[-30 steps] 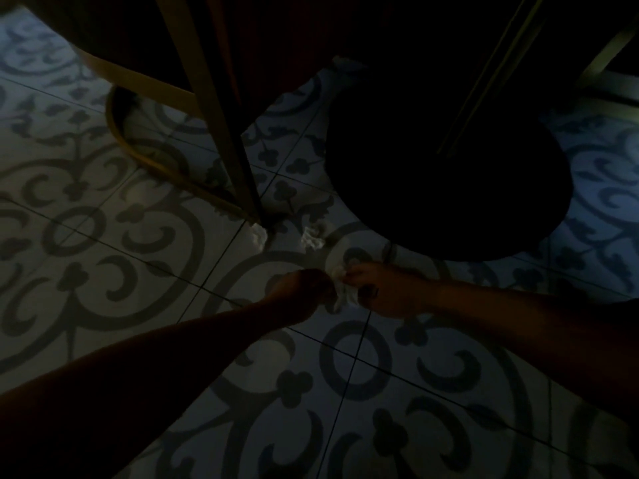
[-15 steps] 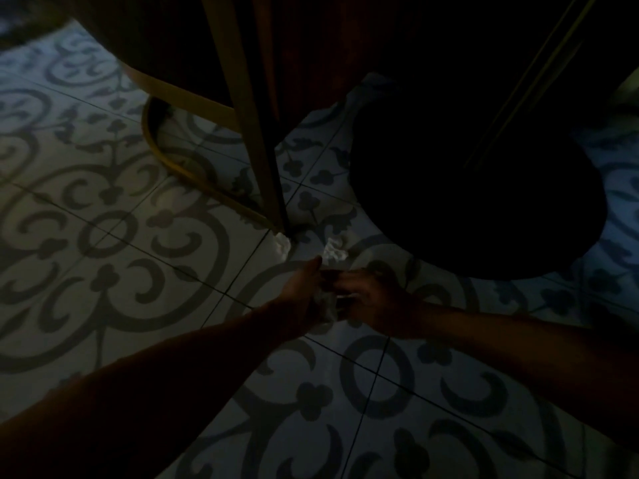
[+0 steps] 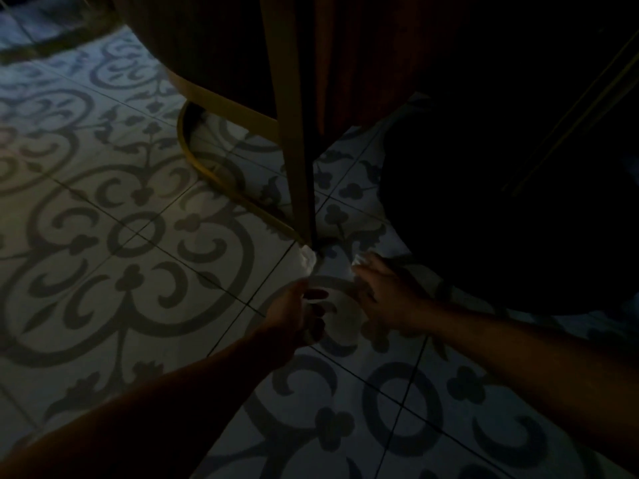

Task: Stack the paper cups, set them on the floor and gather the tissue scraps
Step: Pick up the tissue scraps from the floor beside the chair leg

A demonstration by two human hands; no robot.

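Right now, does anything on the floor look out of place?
Yes. A white tissue scrap lies loose on the patterned floor at the foot of the chair leg. A second scrap lies at the right hand fingertips. The dim light hides finer detail.

The hands come apart now: a second ago they were pinched together over one tissue wad, and now the right hand reaches forward onto the scrap near the dark round base, while the left hand hangs back, fingers curled, something pale inside it.
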